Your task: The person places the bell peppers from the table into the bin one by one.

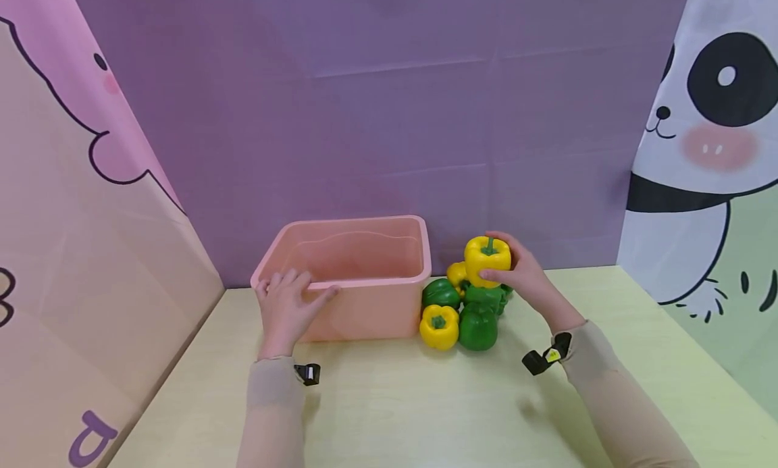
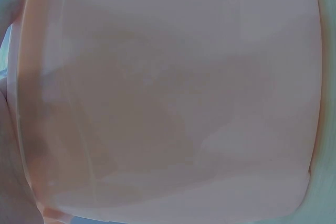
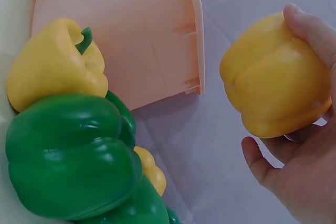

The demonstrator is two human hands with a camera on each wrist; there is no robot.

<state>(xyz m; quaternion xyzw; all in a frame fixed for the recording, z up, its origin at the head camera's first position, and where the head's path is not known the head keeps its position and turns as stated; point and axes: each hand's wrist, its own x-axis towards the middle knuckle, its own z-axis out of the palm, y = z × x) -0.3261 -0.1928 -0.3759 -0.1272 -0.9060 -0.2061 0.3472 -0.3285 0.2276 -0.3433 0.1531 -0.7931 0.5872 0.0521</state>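
A yellow bell pepper with a green stem is held up by my right hand, thumb on the near side and fingers round the far side. In the right wrist view the same yellow pepper is raised beside the pile. My left hand holds the front left corner of a pink plastic bin, fingers over the rim and thumb along the front edge. The left wrist view is mostly filled by the bin's wall.
Right of the bin lie a yellow pepper, a green pepper, another green one and more green and yellow peppers partly hidden behind. The pale table meets a purple backdrop; printed cloth panels stand at both sides.
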